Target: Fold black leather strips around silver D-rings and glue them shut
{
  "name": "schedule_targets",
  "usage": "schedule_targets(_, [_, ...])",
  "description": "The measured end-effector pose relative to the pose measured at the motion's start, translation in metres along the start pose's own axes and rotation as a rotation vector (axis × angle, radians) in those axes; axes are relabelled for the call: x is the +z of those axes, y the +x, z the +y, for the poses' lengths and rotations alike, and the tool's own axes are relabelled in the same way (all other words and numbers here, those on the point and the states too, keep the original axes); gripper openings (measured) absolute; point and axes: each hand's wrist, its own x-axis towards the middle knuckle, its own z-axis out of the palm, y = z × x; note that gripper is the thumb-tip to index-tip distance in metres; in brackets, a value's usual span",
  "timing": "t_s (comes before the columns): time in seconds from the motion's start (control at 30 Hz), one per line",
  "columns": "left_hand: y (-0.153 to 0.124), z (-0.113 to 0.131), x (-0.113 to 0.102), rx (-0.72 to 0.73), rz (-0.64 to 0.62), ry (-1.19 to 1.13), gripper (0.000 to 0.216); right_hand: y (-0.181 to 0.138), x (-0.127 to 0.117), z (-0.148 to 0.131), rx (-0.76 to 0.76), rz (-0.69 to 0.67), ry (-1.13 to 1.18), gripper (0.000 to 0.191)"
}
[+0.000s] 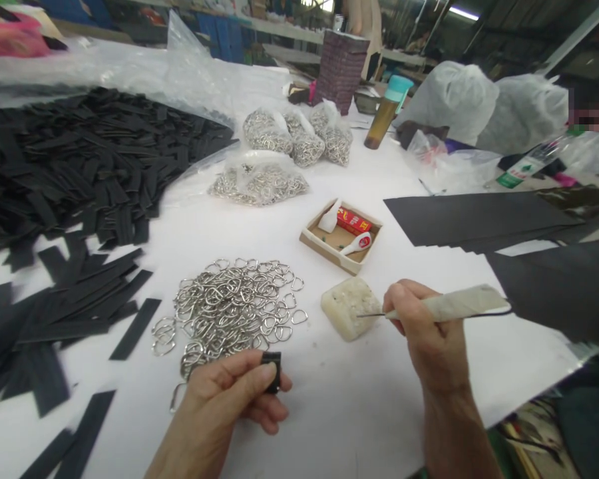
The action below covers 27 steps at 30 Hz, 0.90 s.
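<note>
- The left hand [229, 399] pinches a small folded black strap piece [272, 370], just in front of the pile of D-rings [229, 309].
- The right hand [422, 336] grips a tape-wrapped awl [449, 305], its tip touching the waxy block [347, 307] right of the rings.
- The piece looks light and pliable; held at its fold it should stay put.
- Fingers hide most of it, so any ring inside is hard to make out.

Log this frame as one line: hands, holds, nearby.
left hand: pinches folded black strip | right hand: holds wrapped-handle tool, tip on pale block | nearby: D-ring pile, cardboard tray
</note>
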Motion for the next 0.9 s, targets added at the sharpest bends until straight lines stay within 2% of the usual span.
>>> schedule_targets(0.13, [-0.0021,0.0001,-0.0003,-0.012,-0.001,0.007,0.023,0.0010,-0.0003,-0.0031,0.016,-0.089,-0.053,0.035])
schedule_targets(0.3, [-0.0005,-0.0003,-0.0006,-0.017,0.007,0.007,0.023,0.0017,0.0022,-0.0064,-0.005,-0.124,-0.153,0.036])
schedule_targets(0.63, [-0.0001,-0.0005,0.0001,-0.011,-0.001,0.001,0.024,0.0047,0.0042,-0.0004,0.061,-0.220,-0.323,0.038])
schedule_targets(0.73, [-0.0012,0.0024,0.0008,-0.015,-0.006,-0.002,0.023,0.0029,0.0030,-0.0037,0.044,-0.183,-0.249,0.037])
schedule_targets(0.9, [-0.0011,0.0071,0.0027,0.002,-0.017,-0.033,0.019,0.0010,0.0023,-0.0051,0.061,-0.013,-0.045,0.034])
